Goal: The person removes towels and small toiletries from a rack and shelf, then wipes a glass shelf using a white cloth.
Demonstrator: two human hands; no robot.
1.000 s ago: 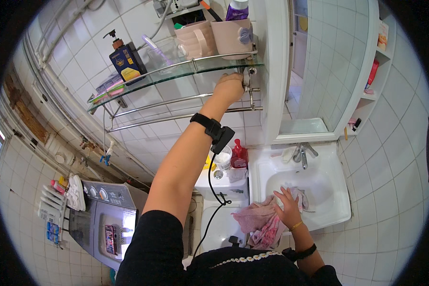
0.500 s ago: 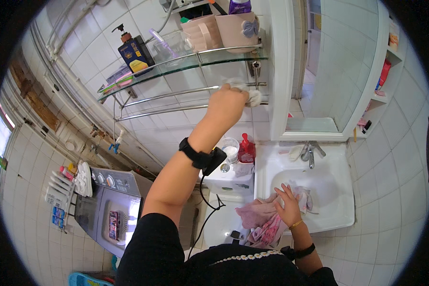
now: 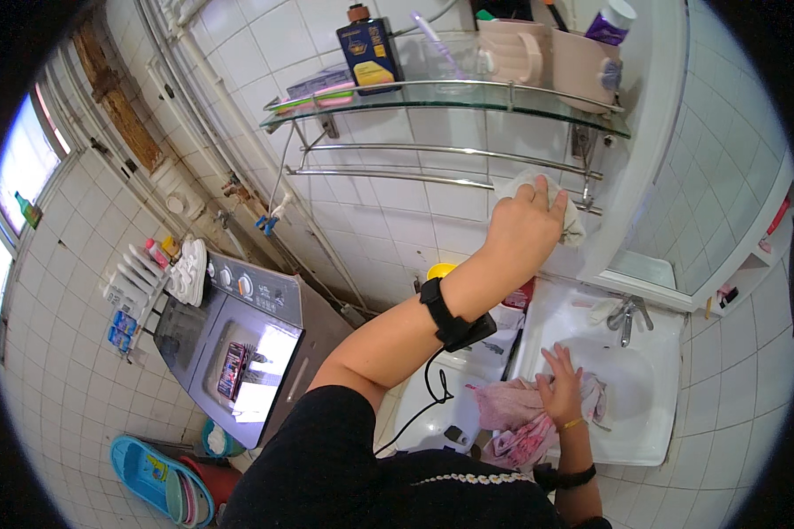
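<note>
My left hand (image 3: 522, 231) is raised against the tiled wall and presses a white cloth (image 3: 569, 216) onto the lower metal rail (image 3: 397, 176) under the glass shelf (image 3: 450, 95). A black band with a cable sits on that wrist. My right hand (image 3: 562, 395) rests flat, fingers spread, on a pink patterned cloth (image 3: 513, 421) draped over the left rim of the white washbasin (image 3: 644, 441).
On the glass shelf stand a dark blue bottle (image 3: 368, 51), two beige mugs (image 3: 538, 55) and a purple tube (image 3: 607, 21). A tap (image 3: 625, 316) sits at the basin's back. A washing machine (image 3: 238, 353) stands at left, a blue basin (image 3: 154, 476) on the floor.
My left hand with the white cloth has come down from the glass shelf's edge to the rail below it. The right hand stays on the pink cloth.
</note>
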